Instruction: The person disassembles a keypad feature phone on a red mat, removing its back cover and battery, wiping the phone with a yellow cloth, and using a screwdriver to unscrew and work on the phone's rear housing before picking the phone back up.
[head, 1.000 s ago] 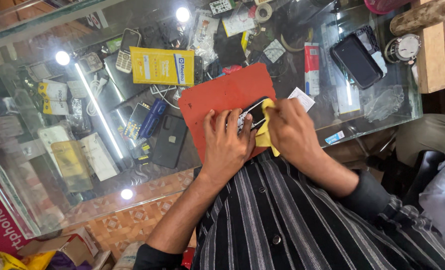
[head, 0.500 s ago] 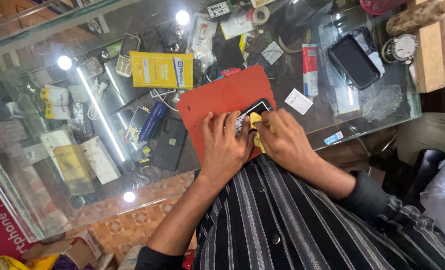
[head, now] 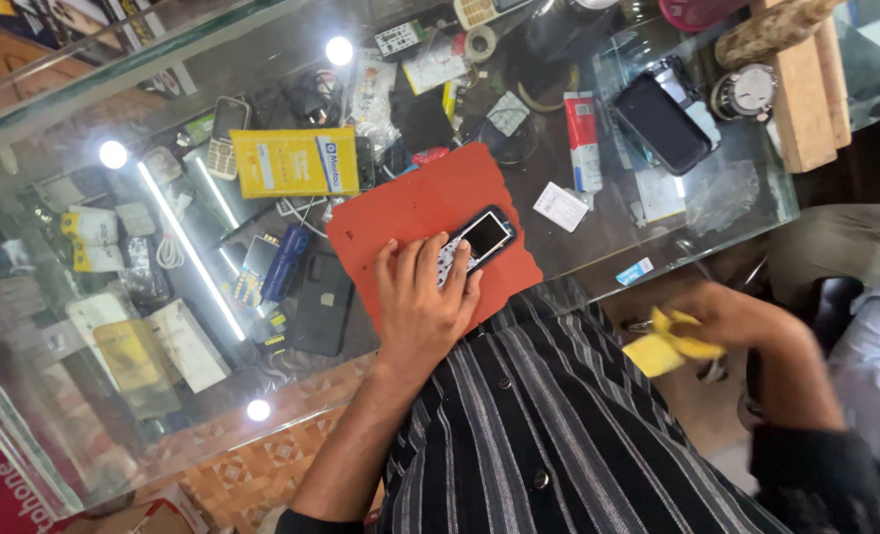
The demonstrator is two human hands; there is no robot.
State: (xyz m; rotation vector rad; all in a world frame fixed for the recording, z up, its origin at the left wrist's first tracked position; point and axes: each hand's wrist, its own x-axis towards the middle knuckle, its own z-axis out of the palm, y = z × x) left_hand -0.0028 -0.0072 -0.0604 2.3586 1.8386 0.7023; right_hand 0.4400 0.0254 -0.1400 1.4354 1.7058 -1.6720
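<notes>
Since the earlier frame the right hand (head: 727, 316) has been pulled off the mat and swung out to the lower right of the frame, off the counter; it's blurred, fingers curled around a yellow cloth (head: 669, 344). Meanwhile the phone (head: 471, 245) is kept pinned down on the red mat (head: 410, 213) at centre frame by the left hand (head: 422, 302), fingers spread flat over the keypad end, nothing actually gripped. Dark screen end is left uncovered, pointing up-right.

Mat is laid on a glass counter (head: 598, 247). Under the glass, left side, boxes and small packets are stacked in the display case, including a yellow box (head: 291, 161). On top, upper right, a black phone (head: 660, 121) and a red-and-white tube (head: 584, 140) can be seen, well apart from the mat.
</notes>
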